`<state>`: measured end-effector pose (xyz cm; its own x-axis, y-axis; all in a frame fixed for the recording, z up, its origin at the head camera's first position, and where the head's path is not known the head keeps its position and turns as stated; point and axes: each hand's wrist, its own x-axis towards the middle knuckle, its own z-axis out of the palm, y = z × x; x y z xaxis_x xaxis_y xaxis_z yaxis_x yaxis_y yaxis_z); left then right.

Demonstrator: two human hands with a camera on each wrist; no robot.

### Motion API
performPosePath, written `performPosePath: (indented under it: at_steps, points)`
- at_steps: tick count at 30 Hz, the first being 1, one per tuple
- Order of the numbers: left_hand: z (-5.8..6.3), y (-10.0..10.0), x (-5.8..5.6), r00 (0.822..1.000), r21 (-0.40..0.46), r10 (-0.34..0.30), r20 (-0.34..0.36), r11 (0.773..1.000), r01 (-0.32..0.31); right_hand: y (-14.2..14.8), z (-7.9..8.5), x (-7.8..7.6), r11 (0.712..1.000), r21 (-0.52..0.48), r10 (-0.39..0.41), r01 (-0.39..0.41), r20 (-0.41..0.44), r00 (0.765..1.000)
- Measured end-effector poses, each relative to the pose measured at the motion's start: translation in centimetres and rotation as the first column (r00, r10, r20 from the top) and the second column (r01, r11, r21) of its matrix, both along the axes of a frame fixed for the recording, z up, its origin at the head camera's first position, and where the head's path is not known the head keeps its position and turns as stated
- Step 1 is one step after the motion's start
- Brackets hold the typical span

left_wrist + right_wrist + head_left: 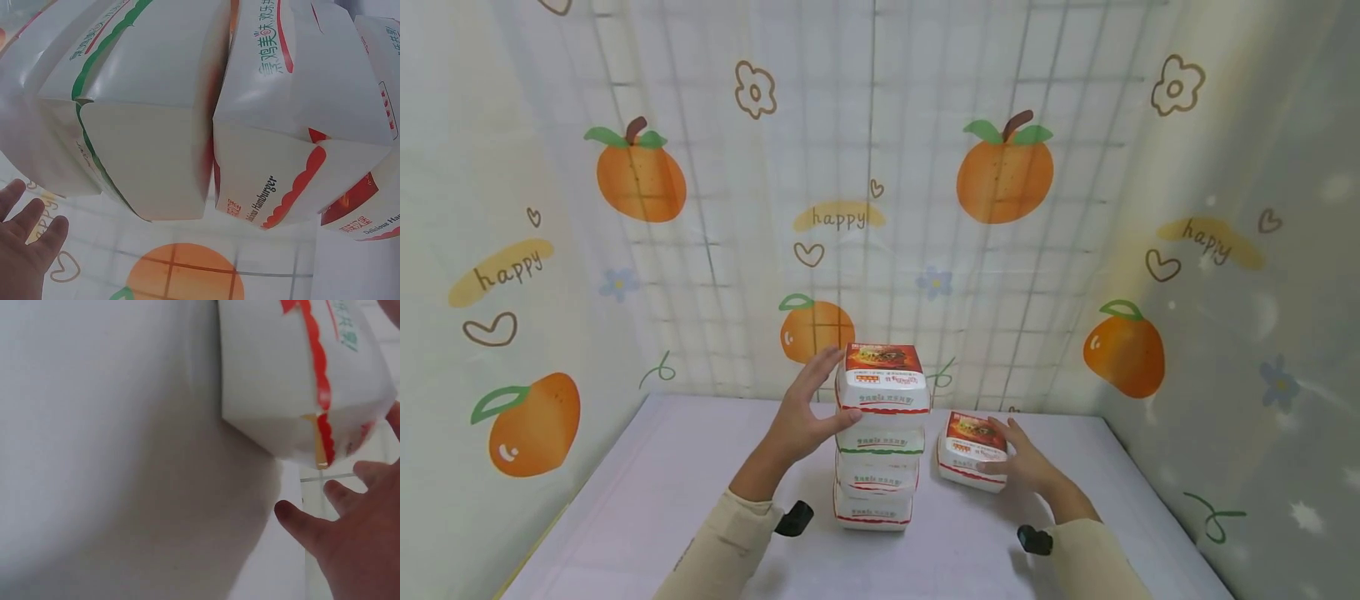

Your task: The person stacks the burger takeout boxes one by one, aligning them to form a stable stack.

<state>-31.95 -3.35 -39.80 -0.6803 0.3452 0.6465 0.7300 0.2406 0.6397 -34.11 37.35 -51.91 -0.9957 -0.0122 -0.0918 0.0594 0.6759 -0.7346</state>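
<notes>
Several white hamburger boxes stand in one stack near the table's middle. The top box (883, 390) has red trim and a burger picture on its lid. Under it is a green-trimmed box (880, 440), also large in the left wrist view. My left hand (801, 425) is at the top box's left side, thumb by its front corner, fingers spread behind. Right of the stack, a single hamburger box (967, 460) sits on the table. My right hand (1030, 458) is around that box's right side, and the right wrist view shows its fingers (306, 528) spread beside the box.
Two lower red-trimmed boxes, a middle one (880, 479) and a bottom one (872, 510), carry the stack. The pale table (647, 483) ends at a fruit-patterned curtain (910, 108) at the back, with a wire grid showing through. Curtains also hang at both sides.
</notes>
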Motion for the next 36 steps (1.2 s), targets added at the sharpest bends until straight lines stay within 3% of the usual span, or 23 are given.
performPosePath:
  at_steps: [6,16,29,36]
  points:
    - [0.0,0.3,0.0,1.0,0.006,-0.002,0.004,1.0,0.002,-0.4,-0.5,0.1,0.996,0.09,0.004,-0.003,-0.009,1.0]
    - [-0.2,0.4,0.0,1.0,0.006,-0.003,0.015,1.0,0.003,-0.5,-2.0,0.0,0.998,0.055,0.009,-0.008,-0.024,1.0]
    - [-0.2,0.3,-0.2,1.0,-0.002,0.0,-0.001,1.0,0.0,-0.8,-2.6,0.1,0.994,0.095,0.08,-0.062,-0.195,0.978]
    - [-0.1,0.2,0.1,1.0,0.006,0.005,0.031,1.0,-0.005,-1.0,-2.9,0.1,0.995,0.1,0.006,0.009,-0.149,0.989]
